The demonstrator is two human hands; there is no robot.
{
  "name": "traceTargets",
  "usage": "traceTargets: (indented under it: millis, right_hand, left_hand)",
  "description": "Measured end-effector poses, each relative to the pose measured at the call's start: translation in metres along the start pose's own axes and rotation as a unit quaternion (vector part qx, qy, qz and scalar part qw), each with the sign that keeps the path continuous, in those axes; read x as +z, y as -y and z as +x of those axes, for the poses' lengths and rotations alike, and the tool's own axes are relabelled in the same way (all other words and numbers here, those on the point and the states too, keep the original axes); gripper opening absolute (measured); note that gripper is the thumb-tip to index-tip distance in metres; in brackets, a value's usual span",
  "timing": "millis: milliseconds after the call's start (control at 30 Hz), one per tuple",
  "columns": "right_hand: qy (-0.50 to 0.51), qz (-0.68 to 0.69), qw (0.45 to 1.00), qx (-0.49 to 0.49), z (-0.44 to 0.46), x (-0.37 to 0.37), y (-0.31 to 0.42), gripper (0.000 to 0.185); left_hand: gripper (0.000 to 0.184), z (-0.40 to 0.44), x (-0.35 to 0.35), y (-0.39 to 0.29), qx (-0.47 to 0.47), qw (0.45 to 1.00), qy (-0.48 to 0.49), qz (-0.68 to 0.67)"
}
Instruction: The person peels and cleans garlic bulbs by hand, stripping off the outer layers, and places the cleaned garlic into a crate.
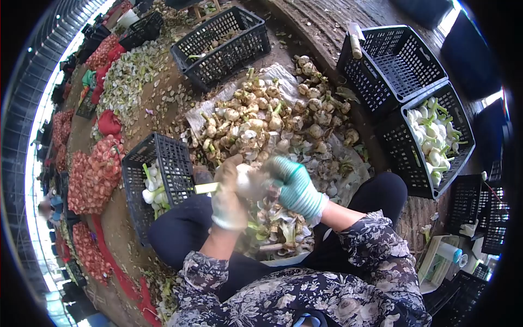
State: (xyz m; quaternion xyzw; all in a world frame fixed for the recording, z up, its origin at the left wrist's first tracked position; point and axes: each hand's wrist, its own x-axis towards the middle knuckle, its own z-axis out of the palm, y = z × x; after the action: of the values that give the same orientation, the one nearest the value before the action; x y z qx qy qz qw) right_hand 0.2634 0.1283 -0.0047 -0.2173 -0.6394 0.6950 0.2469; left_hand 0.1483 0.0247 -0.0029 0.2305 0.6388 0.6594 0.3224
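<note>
My left hand (229, 199), in a pale dirty work glove, is closed around a garlic bulb (249, 182). Its cut green-white stem (207, 188) points out to the left. On the bulb's other side is my right hand (299, 188), in a teal and white striped glove, its fingers curled. Motion blurs those fingertips, and what they grip is a dark smear I cannot make out. Beyond both hands lies a heap of untrimmed garlic bulbs (256, 111) with dirty skins and roots. Loose peelings and stem scraps (289, 231) lie below, between my legs.
A black crate (169, 150) with cleaned garlic stands at my left knee. Another crate of white garlic (463, 136) is at right, beside a further black crate (381, 71). A crate (218, 65) stands behind the heap. Red net sacks (98, 174) line the left.
</note>
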Motion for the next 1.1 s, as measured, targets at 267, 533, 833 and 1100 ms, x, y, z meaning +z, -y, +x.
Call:
traceTargets:
  millis: [267, 533, 833, 1100]
  right_hand:
    - [0.019, -0.054, 0.989, 0.134, 0.015, -0.023, -0.024, 0.022]
    - [0.044, -0.088, 0.995, 0.037, 0.012, -0.028, -0.021, 0.062]
    - [0.148, 0.036, 0.984, 0.093, -0.013, 0.003, 0.014, 0.027]
    - [0.109, -0.354, 0.926, -0.074, 0.009, -0.039, -0.02, 0.032]
  left_hand:
    - [0.022, 0.004, -0.007, -0.002, -0.087, 0.939, -0.005, -0.333]
    - [0.032, 0.004, -0.014, -0.011, -0.127, 0.898, 0.067, -0.415]
    - [0.031, 0.016, -0.019, 0.007, -0.153, 0.829, 0.094, -0.529]
    - [0.03, 0.02, -0.025, 0.019, -0.174, 0.816, 0.077, -0.546]
